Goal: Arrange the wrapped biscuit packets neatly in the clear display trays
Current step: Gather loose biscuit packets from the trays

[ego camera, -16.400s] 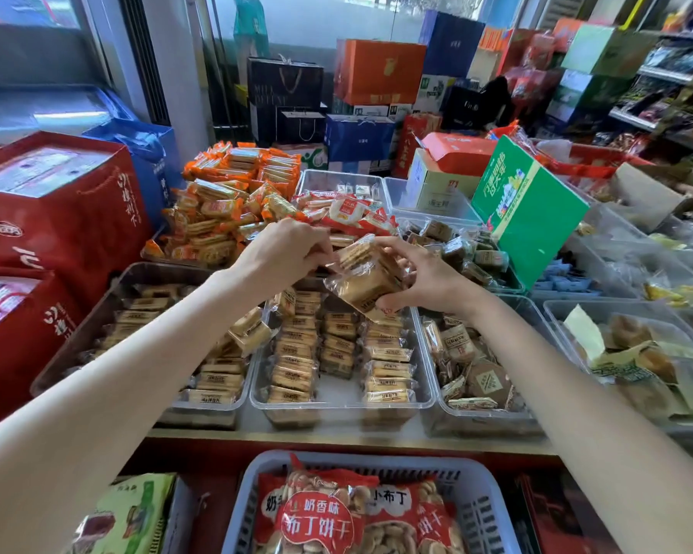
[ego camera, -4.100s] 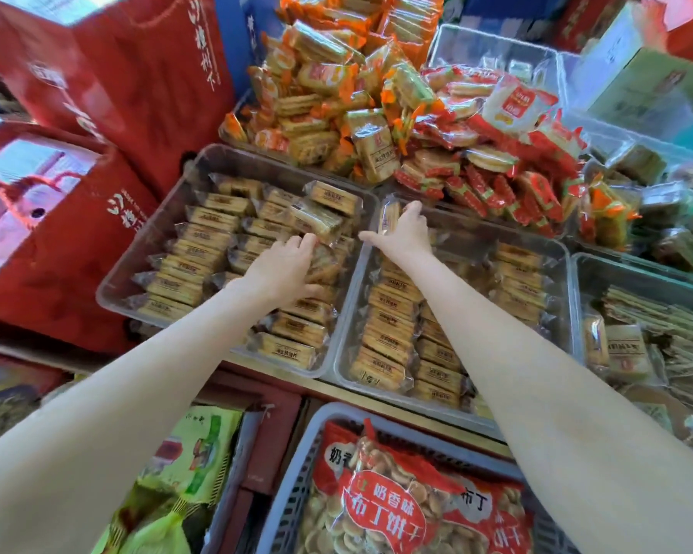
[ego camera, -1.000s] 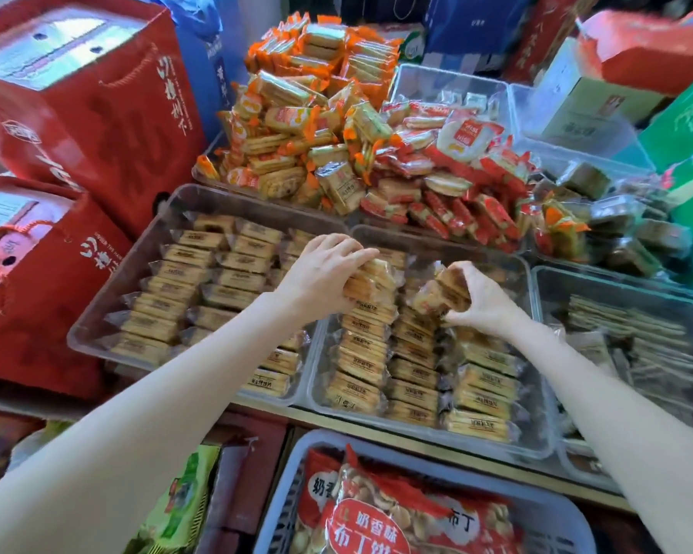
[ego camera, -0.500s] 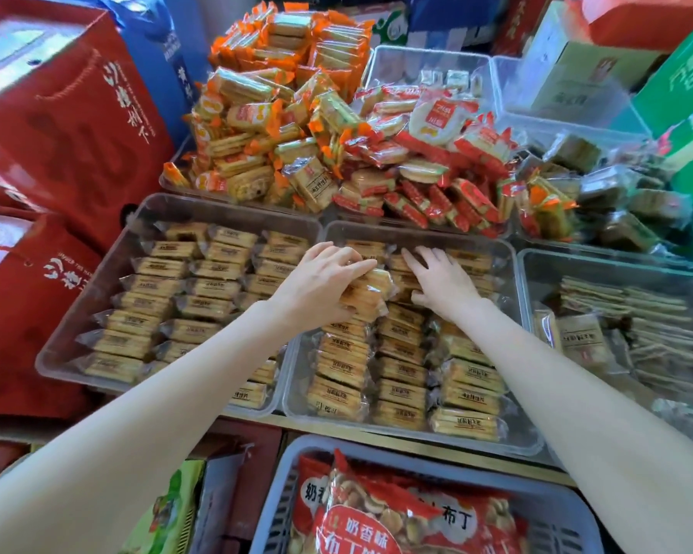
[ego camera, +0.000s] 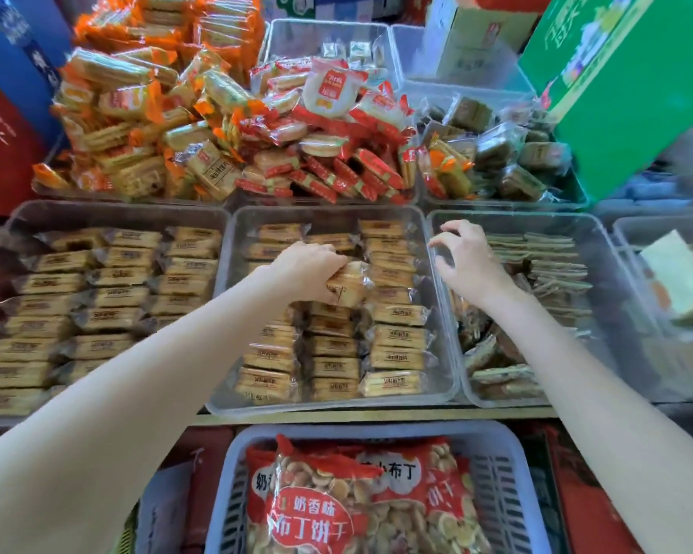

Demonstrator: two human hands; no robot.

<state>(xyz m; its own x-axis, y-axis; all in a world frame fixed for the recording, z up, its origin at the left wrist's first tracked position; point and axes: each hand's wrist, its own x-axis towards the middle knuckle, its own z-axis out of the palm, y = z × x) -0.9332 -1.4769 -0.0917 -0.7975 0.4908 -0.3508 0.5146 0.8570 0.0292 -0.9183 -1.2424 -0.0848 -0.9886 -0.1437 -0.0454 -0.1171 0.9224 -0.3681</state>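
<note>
Left hand: the left hand (ego camera: pixel 305 269) is held over the middle clear tray (ego camera: pixel 233 249); its fingers are curled down round a small stack of wrapped biscuit packets (ego camera: pixel 347 287), which is gripped above the centre column of that tray.
Right hand: the right hand (ego camera: pixel 467 261) is held over the left end of the right clear tray (ego camera: pixel 437 227); the fingers are loosely curled and slightly parted, and nothing is seen between them. Contact with the tray wall cannot be told because of blur.
Middle tray contents: tan wrapped biscuit packets are laid in three columns running front to back. The right column (ego camera: pixel 395 309) is seen in full; parts of the other two are hidden by the left hand and forearm.
Left tray: the left clear tray (ego camera: pixel 109 207) is filled with the same tan packets (ego camera: pixel 117 297), set in three columns.
Right tray contents: thin flat packets (ego camera: pixel 553 257) are stacked at the back, and darker mixed packets (ego camera: pixel 493 353) are heaped at the front.
Back row: loose piles of orange-wrapped biscuits (ego camera: pixel 137 113), red-wrapped biscuits (ego camera: pixel 329 153) and dark wrapped snacks (ego camera: pixel 509 157) are located behind the three trays.
Front, lower level: a grey slotted basket (ego camera: pixel 497 473) holding red bags of small round biscuits (ego camera: pixel 337 501) is placed below the shelf edge.
Surroundings: a green carton (ego camera: pixel 625 86) stands at the upper right; red boxes (ego camera: pixel 1 153) stand at the left.
</note>
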